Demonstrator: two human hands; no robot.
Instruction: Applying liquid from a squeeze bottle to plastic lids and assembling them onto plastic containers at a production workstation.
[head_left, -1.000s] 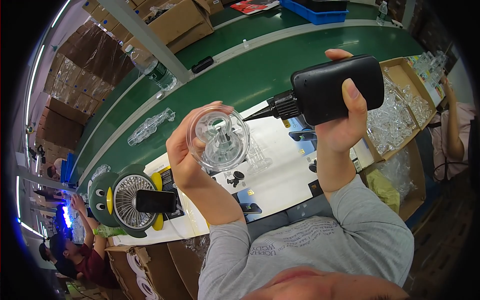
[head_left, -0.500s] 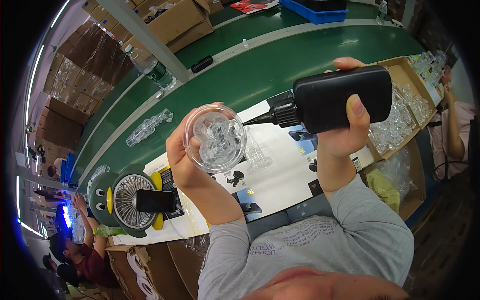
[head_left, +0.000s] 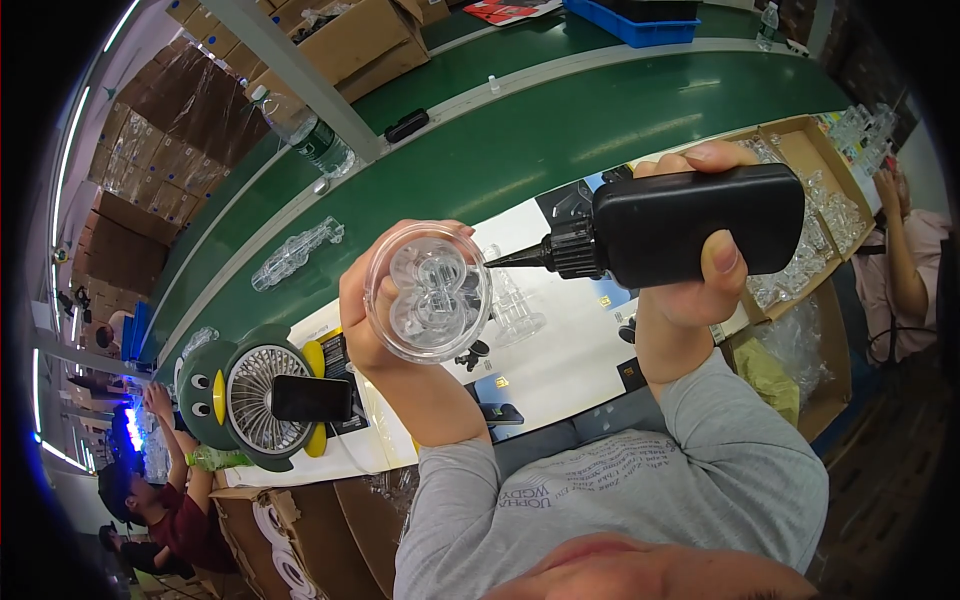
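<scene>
My left hand [head_left: 362, 300] is closed around a round clear plastic part [head_left: 430, 335], its open rim facing up and a double-lobed shape showing inside. My right hand [head_left: 708, 272] grips a black squeeze bottle [head_left: 700, 225] lying on its side. The bottle's thin pointed nozzle reaches left to the part's rim; whether the tip touches it I cannot tell. Behind the nozzle, another clear plastic piece [head_left: 515, 315] stands on the white printed sheet [head_left: 570, 350]. Further left, a long clear plastic piece [head_left: 298, 255] lies on the green surface.
A penguin-shaped fan [head_left: 262, 400] with a dark phone-like device [head_left: 312, 399] before it stands at left. A carton of clear parts [head_left: 845, 170] sits at right. Beyond are a water bottle [head_left: 305, 135], a metal post [head_left: 300, 70] and a blue tray [head_left: 625, 28]. Other people work on both sides.
The black bottle and my right hand have moved slightly down and right. The clear part has tilted a little and shifted slightly lower, with the nozzle tip still by its rim.
</scene>
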